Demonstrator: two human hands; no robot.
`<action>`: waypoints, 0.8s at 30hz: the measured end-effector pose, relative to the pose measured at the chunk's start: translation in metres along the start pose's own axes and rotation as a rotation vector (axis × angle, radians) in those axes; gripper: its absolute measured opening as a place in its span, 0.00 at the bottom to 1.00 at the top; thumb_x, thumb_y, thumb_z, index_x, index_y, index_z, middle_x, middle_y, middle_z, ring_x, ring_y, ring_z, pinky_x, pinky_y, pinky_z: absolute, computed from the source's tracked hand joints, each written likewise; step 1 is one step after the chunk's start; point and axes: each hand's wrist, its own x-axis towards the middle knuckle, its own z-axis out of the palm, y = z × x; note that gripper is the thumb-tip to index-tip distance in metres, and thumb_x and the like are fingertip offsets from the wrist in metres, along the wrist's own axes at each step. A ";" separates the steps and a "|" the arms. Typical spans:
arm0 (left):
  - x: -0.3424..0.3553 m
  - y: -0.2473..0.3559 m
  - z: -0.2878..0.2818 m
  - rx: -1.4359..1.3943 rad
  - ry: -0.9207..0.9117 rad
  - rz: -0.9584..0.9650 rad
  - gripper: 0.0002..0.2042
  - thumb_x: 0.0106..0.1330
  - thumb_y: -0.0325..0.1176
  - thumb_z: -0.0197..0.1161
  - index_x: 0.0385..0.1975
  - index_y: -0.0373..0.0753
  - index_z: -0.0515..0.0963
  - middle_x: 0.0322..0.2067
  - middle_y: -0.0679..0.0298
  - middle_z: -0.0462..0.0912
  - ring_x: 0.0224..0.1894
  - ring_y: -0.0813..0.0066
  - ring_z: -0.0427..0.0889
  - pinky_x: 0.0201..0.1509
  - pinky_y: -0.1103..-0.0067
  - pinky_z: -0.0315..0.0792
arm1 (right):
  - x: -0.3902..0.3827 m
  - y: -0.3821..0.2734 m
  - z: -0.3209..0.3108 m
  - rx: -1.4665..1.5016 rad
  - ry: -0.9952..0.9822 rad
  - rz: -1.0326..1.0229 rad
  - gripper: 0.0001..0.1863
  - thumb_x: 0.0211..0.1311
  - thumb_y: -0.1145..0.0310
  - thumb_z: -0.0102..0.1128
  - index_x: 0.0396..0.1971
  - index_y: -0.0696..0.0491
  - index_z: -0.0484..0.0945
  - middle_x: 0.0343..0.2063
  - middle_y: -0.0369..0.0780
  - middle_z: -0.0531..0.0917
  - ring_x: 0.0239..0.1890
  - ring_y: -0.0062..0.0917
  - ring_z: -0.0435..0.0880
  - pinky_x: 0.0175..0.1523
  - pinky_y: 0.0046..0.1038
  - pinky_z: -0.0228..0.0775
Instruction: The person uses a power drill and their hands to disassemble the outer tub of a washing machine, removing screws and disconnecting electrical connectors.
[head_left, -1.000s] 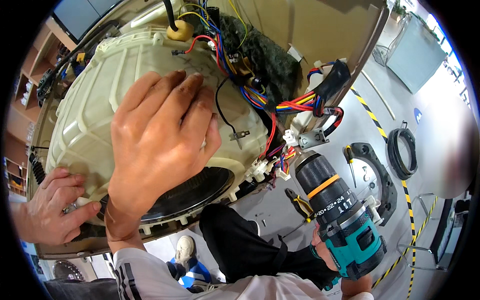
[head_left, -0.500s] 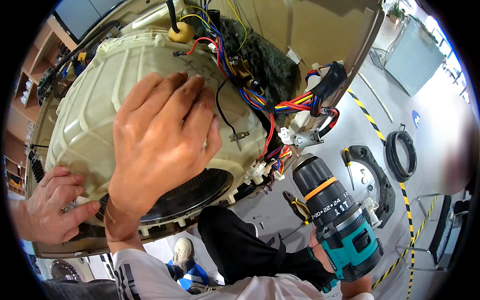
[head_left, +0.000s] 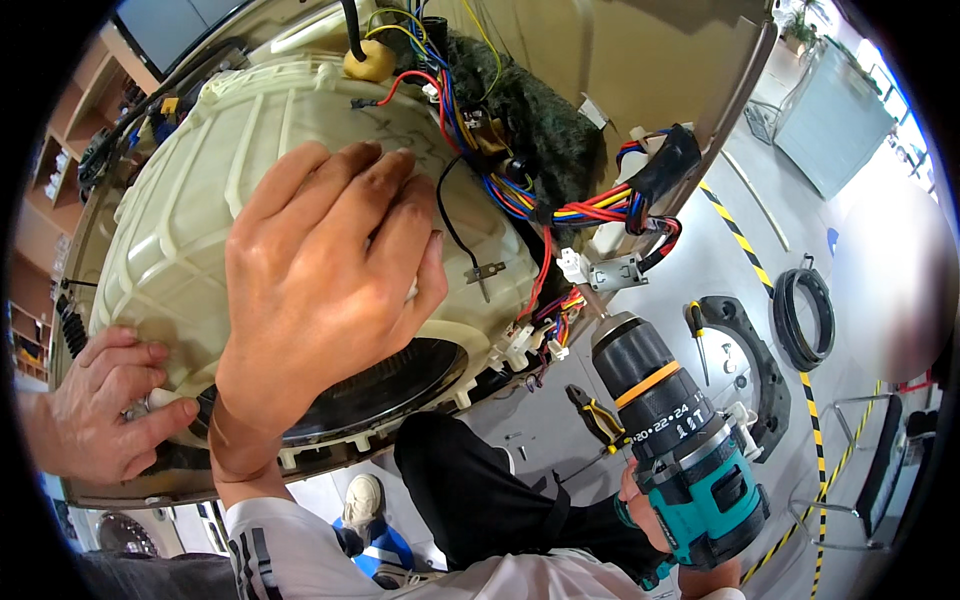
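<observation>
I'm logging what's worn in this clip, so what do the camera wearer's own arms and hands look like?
The left hand and right hand wear no gloves. The left sleeve is white with dark stripes and leaves the wrist bare, no watch in sight. Much of the right hand and wrist is hidden, so I can't tell more there.

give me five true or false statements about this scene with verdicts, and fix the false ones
1. The right hand holds a teal-and-black drill. True.
2. Pliers with yellow-and-black handles lie on the floor. True.
3. The left hand grips the pliers. False: it is curled over the cream plastic tub.
4. A co-worker's hand is on the drill. False: it is at the tub's left side.
5. Black-and-yellow striped tape runs along the floor. True.
</observation>
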 end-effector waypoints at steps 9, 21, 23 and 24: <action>-0.002 0.000 -0.002 0.011 0.001 -0.007 0.11 0.43 0.26 0.60 0.30 0.35 0.77 0.35 0.60 0.79 0.38 0.63 0.78 0.43 0.71 0.71 | 0.002 0.011 -0.004 0.092 -0.016 0.036 0.24 0.59 0.54 0.49 0.43 0.61 0.67 0.26 0.44 0.77 0.28 0.30 0.75 0.36 0.29 0.69; -0.002 -0.002 0.000 0.001 0.020 -0.009 0.11 0.42 0.26 0.60 0.29 0.35 0.77 0.35 0.60 0.79 0.38 0.63 0.78 0.43 0.71 0.71 | -0.006 0.011 -0.008 -0.003 -0.016 0.012 0.23 0.57 0.55 0.51 0.41 0.61 0.68 0.25 0.43 0.77 0.26 0.30 0.75 0.35 0.29 0.69; -0.001 -0.001 0.000 0.002 0.019 -0.009 0.11 0.42 0.26 0.60 0.29 0.35 0.77 0.35 0.60 0.79 0.38 0.63 0.78 0.43 0.71 0.71 | -0.007 0.010 -0.009 -0.036 -0.015 0.001 0.23 0.56 0.55 0.52 0.40 0.61 0.68 0.25 0.43 0.77 0.26 0.30 0.75 0.35 0.29 0.69; -0.001 -0.001 -0.001 0.003 0.014 -0.011 0.11 0.42 0.26 0.60 0.29 0.35 0.77 0.35 0.60 0.79 0.38 0.63 0.78 0.43 0.71 0.71 | -0.006 0.010 -0.009 -0.054 -0.014 -0.004 0.22 0.56 0.55 0.52 0.40 0.60 0.69 0.25 0.43 0.77 0.26 0.30 0.76 0.35 0.29 0.69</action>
